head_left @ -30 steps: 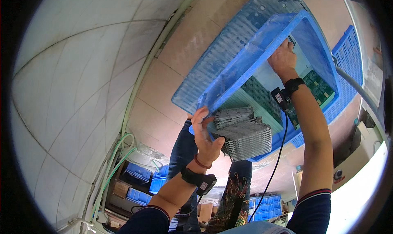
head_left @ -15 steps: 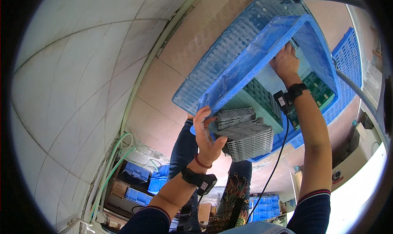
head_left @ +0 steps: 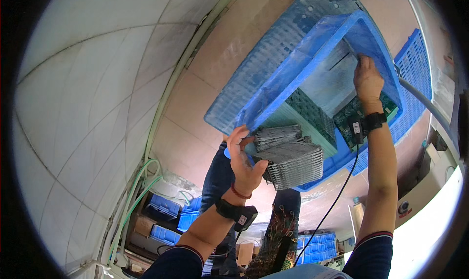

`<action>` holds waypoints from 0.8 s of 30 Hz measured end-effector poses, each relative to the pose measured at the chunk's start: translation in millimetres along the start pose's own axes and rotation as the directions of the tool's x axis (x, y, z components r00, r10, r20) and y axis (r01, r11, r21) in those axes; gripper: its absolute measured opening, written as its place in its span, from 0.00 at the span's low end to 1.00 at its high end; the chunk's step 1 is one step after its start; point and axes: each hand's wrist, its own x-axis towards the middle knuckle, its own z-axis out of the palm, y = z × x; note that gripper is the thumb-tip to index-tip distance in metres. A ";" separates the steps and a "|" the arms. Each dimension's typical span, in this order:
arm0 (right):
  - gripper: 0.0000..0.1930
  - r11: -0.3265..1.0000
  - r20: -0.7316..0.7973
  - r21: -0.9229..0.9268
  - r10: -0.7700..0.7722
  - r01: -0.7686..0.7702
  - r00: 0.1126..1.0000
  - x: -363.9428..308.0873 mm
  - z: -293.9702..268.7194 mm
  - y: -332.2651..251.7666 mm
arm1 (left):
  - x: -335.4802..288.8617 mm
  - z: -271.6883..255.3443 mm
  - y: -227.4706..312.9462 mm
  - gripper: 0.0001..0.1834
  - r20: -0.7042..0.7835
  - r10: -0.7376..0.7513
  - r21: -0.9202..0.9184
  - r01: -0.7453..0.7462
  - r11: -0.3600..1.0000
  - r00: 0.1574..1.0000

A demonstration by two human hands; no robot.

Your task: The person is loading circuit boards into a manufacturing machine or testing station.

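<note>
My left hand (head_left: 246,165) is at the near left end of a blue plastic bin (head_left: 293,74), its fingers spread beside the rim. Its thumb reaches toward a stack of thin grey, ridged pieces (head_left: 295,161) at that end. Inside the bin, toward its right wall, is my right hand (head_left: 369,81) with curled fingers; what they hold, if anything, is hidden. Below that hand lie green circuit boards (head_left: 388,106). Another stack of green boards (head_left: 312,115) stands along the bin's middle, next to the grey pieces. A pale flat surface (head_left: 327,83) shows farther in.
A second, worn blue bin (head_left: 273,49) lies behind the first on the tiled floor (head_left: 188,113). Blue perforated crating (head_left: 415,78) is at the right, crossed by a grey pipe (head_left: 425,103). A black cable (head_left: 337,186) hangs from my right wrist. White tiled wall (head_left: 97,108) fills the left.
My right hand has moved right, toward the bin's right wall, uncovering more of the pale surface. My left hand has barely moved.
</note>
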 end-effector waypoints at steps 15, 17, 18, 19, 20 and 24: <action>0.16 -0.042 0.363 0.932 0.137 -0.361 0.922 -109.5 -183.9 -15.2 | 8.6 6.9 47.8 0.39 -0.106 0.175 -0.253 -0.197 0.947 0.979; 0.17 -0.059 0.390 0.920 0.013 -0.388 0.921 -117.6 -201.6 -47.3 | 8.3 12.5 65.1 0.40 -0.075 0.164 -0.380 -0.181 0.907 0.984; 0.17 -0.024 0.398 0.916 -0.060 -0.400 0.916 -119.9 -207.7 -61.0 | 9.3 18.5 78.4 0.40 -0.033 0.124 -0.484 -0.125 0.866 0.992; 0.17 0.010 0.404 0.914 -0.134 -0.406 0.905 -119.4 -213.1 -71.0 | 10.2 23.1 92.0 0.39 0.012 0.091 -0.578 -0.067 0.813 0.996; 0.17 0.013 0.398 0.917 -0.135 -0.400 0.908 -115.8 -216.1 -78.7 | 2.9 22.9 103.8 0.34 0.051 -0.056 -0.656 0.076 0.751 0.997; 0.14 -0.044 0.358 0.913 -0.396 -0.407 0.846 -93.7 -203.6 -79.6 | 0.0 1.0 104.0 0.26 0.026 -0.270 -0.638 0.224 0.737 0.962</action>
